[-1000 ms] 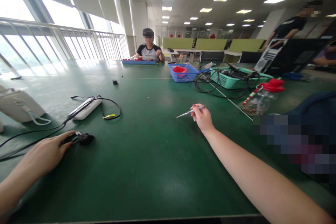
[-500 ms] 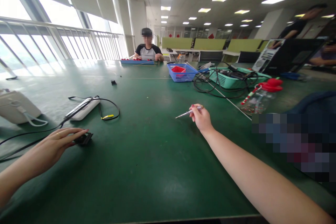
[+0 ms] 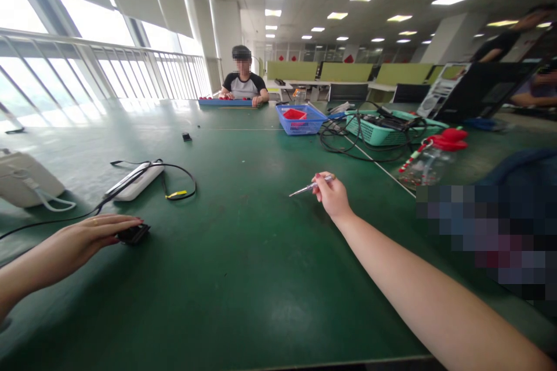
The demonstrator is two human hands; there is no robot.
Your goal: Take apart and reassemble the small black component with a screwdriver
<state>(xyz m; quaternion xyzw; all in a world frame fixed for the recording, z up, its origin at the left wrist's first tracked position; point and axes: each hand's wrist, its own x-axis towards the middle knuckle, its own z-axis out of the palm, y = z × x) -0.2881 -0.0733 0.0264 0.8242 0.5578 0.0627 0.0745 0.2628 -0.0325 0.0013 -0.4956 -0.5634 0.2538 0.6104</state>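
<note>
At the left, my left hand [image 3: 93,235] is closed on a small black block-like part [image 3: 134,233], fingers over its top and thumb at its near side. The part is low over the green table [image 3: 243,278]; whether it touches the surface, I cannot tell. My right hand [image 3: 332,194] pinches a slim screwdriver [image 3: 308,188] by its clear handle, in the middle right of the view. The screwdriver's thin metal shaft points left and slightly down, apart from the black part.
A white power bank-like case [image 3: 139,181] and a black cable [image 3: 191,172] lie beyond my left hand. Farther back are a small black piece [image 3: 187,137], a blue basket [image 3: 303,126], a green basket [image 3: 378,136] and a red-capped bottle [image 3: 429,162]. A person [image 3: 243,84] sits opposite.
My left hand has shifted slightly left and flattened over the black part, which has tilted a little. My right hand and the screwdriver stay nearly still.
</note>
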